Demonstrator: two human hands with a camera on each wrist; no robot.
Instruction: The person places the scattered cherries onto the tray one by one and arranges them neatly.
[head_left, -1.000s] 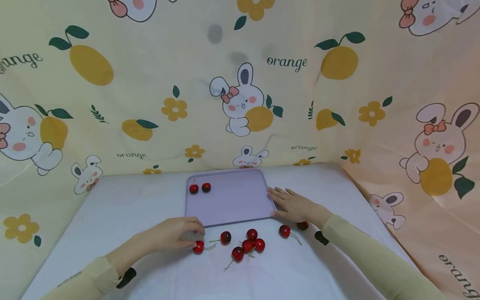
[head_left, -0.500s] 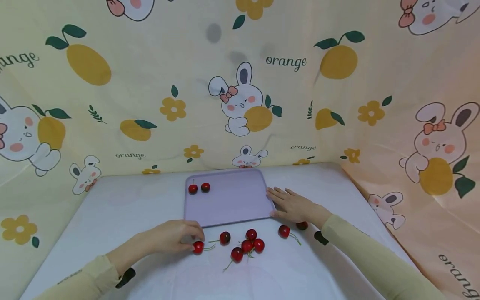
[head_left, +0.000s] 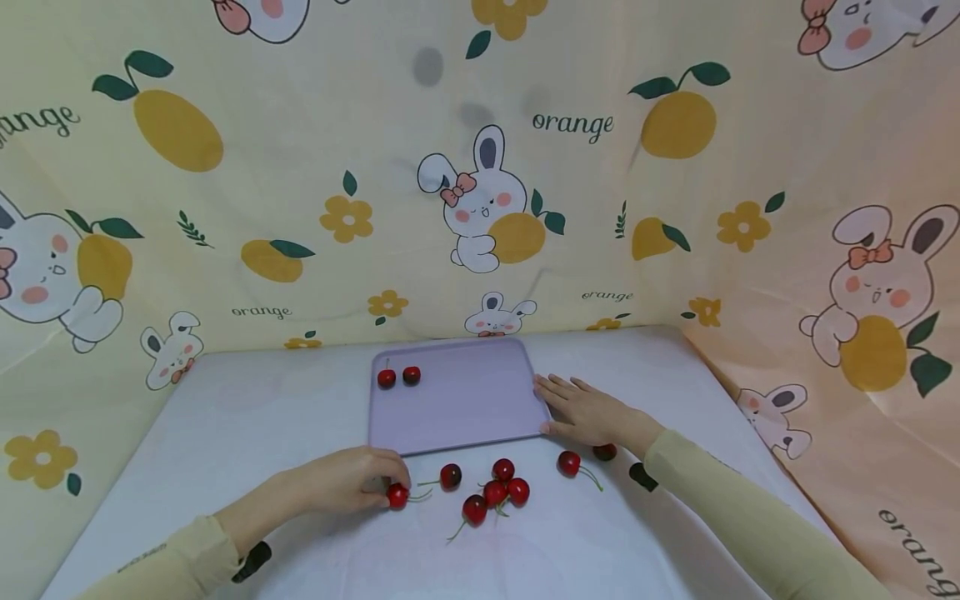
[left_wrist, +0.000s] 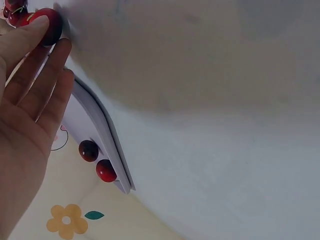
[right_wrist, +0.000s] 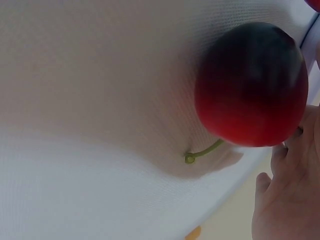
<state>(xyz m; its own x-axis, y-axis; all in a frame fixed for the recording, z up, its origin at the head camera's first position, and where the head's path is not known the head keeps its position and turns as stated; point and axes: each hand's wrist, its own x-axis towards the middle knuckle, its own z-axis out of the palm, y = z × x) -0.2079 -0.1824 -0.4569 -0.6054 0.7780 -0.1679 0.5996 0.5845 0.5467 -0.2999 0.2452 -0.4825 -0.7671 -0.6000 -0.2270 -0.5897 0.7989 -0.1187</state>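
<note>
In the head view my left hand point(head_left: 356, 481) is at the tray's front left corner, its thumb and fingertips around a red cherry point(head_left: 397, 497) with a green stem. The left wrist view has the thumb pressed on this dark red cherry point(left_wrist: 53, 27), with fingers on its other side. My right hand point(head_left: 588, 410) lies with straight fingers against the right edge of a pale purple tray point(head_left: 465, 408). On the tray's far left sit two cherries, a stemmed one point(head_left: 386, 379) and a darker one point(head_left: 412, 376).
Several cherries point(head_left: 495, 493) cluster on the white table point(head_left: 300, 550) in front of the tray, with a single one point(head_left: 451, 477) to their left. Near the right wrist lie a stemmed cherry point(head_left: 568, 463) and a partly hidden one point(head_left: 604, 452). A patterned cloth point(head_left: 375, 125) hangs behind.
The left hand has lowered slightly, and its fingertips have closed in around the cherry. The right hand and the tray have stayed in place.
</note>
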